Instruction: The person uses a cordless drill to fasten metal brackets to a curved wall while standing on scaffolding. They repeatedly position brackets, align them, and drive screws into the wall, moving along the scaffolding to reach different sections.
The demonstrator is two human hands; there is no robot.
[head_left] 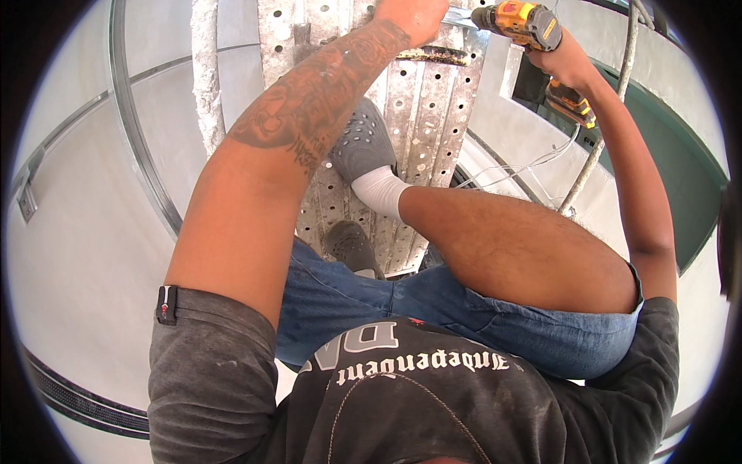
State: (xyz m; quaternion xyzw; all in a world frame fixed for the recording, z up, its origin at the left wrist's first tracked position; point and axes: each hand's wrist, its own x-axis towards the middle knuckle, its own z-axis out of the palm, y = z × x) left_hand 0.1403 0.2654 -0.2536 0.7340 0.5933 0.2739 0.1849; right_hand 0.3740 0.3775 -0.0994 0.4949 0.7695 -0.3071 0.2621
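In my right hand [563, 60] is a yellow and black cordless drill [519, 25], my fingers wrapped round its grip. Its battery end hangs below my wrist, and its chuck points left. Close to the chuck's front, at the top edge, my left hand [415, 17] is closed against a small shiny metal piece [457, 15]. The view's edge cuts off part of that hand, so the fingers show only in part. Whether the drill's tip touches the metal piece I cannot tell.
My grey clogs [362, 143] rest on a paint-spattered perforated metal platform [437, 100]. A crusted pole [206, 77] stands at its left and another pole [610, 116] slants at right. White cables [533, 164] hang beside a green surface [665, 147]. Metal profiles [127, 100] run along the pale left wall.
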